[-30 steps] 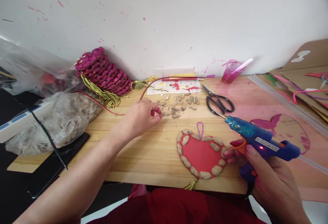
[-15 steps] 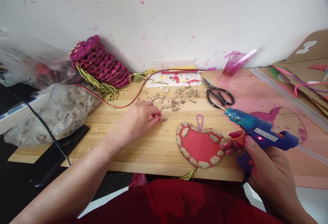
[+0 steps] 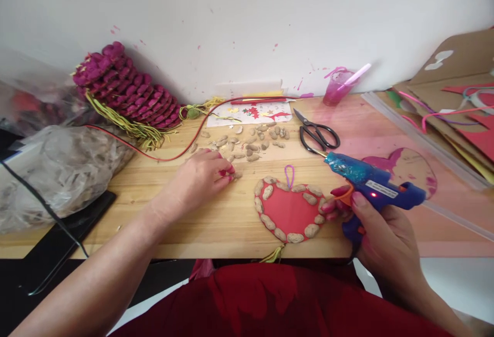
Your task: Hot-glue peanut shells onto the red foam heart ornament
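Observation:
In my right hand (image 3: 382,229) is a blue hot glue gun (image 3: 380,185) with an orange trigger and a lit red light, its nozzle pointing left. My left hand (image 3: 206,175) rests low over the table, thumb and fingers pinched on a peanut (image 3: 238,175). Between the hands lies a red heart (image 3: 287,213) edged with unshelled peanuts, with a purple loop at its top and a yellow-green tassel below. Two peanuts sit inside that border, at upper left and upper right. Loose peanuts (image 3: 252,147) are scattered beyond my left hand.
Black-handled scissors (image 3: 319,134) lie near the nozzle. A pink cup (image 3: 337,87) stands by the wall. At left are a magenta peanut-covered ornament (image 3: 131,92), a plastic bag (image 3: 73,167) and a red cord (image 3: 200,128). A painted cardboard heart (image 3: 415,170) and cardboard pieces (image 3: 447,85) lie at right.
My left thumb and fingers have closed on a peanut by their tips. The view has turned slightly to the right; the glue gun stays in my right hand.

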### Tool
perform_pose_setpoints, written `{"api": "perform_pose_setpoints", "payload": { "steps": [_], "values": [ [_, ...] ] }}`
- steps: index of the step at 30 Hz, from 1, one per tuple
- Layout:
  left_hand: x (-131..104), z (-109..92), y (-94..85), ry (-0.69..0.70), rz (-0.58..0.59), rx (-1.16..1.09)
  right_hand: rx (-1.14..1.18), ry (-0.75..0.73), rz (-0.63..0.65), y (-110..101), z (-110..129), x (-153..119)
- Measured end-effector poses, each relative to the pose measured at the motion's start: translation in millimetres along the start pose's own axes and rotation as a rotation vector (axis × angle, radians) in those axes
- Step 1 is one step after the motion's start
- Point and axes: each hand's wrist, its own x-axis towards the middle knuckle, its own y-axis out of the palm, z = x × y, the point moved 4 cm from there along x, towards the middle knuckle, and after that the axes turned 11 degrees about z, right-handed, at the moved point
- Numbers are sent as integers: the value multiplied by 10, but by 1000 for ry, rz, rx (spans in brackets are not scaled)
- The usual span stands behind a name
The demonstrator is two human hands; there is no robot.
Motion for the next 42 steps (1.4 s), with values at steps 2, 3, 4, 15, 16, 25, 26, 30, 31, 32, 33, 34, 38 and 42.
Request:
{"api": "perform_pose_setpoints", "payload": {
  "steps": [2,3,4,15,16,25,26,30,31,32,33,34,38,42],
  "values": [
    [-4,-69,-32,35,-46,-13,3,3,11,11,5,-1],
    [0,-122,-50,57,-72,-19,-3,-4,19,17,11,-2],
    [9,-187,-65,82,-88,-25,-11,-15,28,23,19,-3],
    [402,-948,114,416,136,89,-55,-84,82,14,14,-5],
    [427,-966,130,433,149,102,-50,-80,87,12,11,-5],
    [490,-1018,178,540,243,122,-17,-95,101,-3,-26,2],
    [492,-1024,178,544,243,134,-13,-90,95,-10,-33,0],
    [515,-1043,189,542,240,161,-10,-74,80,-28,-47,-11],
    [522,-1043,193,539,234,161,-13,-76,83,-27,-45,-12],
    [529,-1041,199,537,229,157,-15,-83,90,-22,-41,-12],
    [536,-1037,205,533,226,149,-14,-89,97,-17,-36,-11],
    [541,-1031,212,529,227,140,-11,-95,106,-10,-32,-9],
    [551,-1009,232,521,231,112,10,-104,114,3,-29,6],
    [548,-999,234,518,223,101,5,-99,103,-8,-46,10]
  ]
}}
